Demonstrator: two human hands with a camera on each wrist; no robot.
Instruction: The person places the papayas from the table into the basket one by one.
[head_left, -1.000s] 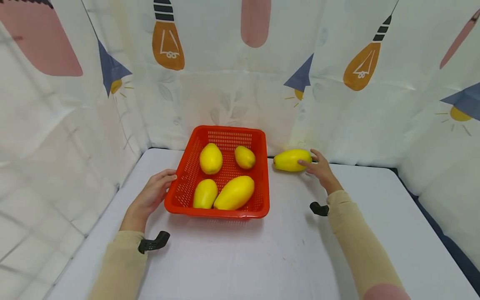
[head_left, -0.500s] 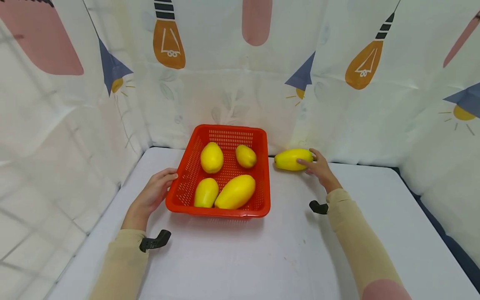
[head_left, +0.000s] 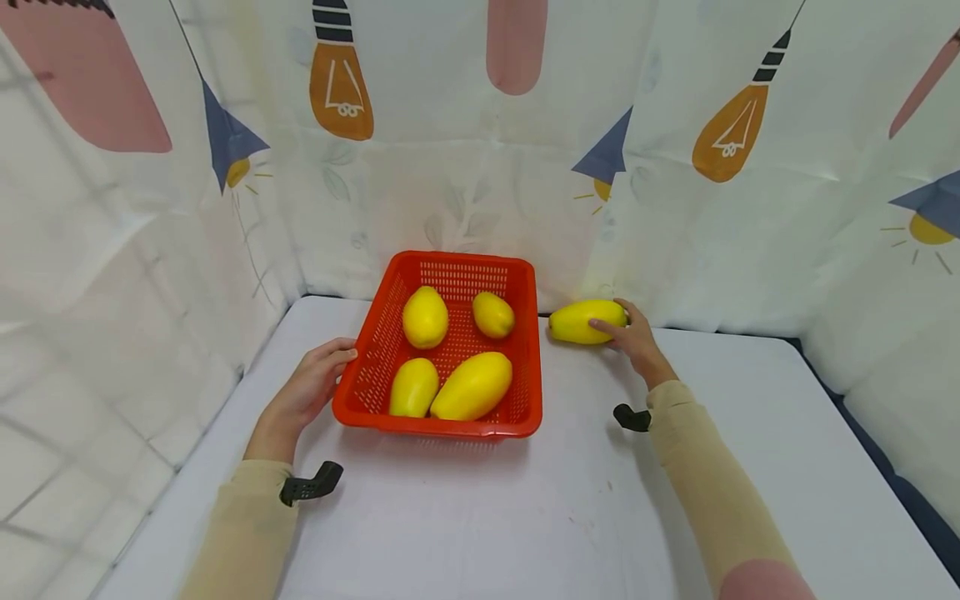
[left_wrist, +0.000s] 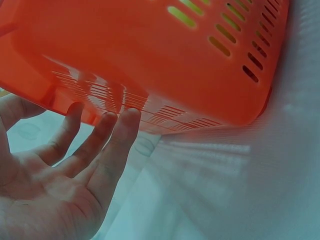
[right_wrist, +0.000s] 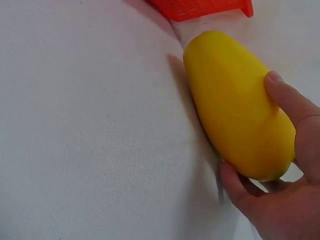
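Note:
On the table to the right of the basket lies a smooth, elongated yellow papaya. My right hand grips its right end. In the right wrist view, the thumb presses the side of the papaya while other fingers curl under its near end. My left hand holds the left rim of a red plastic basket. Seen from the left wrist, several fingertips rest against the slotted outer wall of the basket, and the thumb's tip is hidden behind the rim. Several yellow fruits, including a large elongated one, lie inside.
The other fruits in the basket are a rounded one, a small lemon-like one and an oblong one. A white table carries everything. Patterned cloth hangs close behind its far edge and along the sides.
My right hand has moved slightly left and closed more firmly around the papaya's end. The left hand and the basket have stayed in place.

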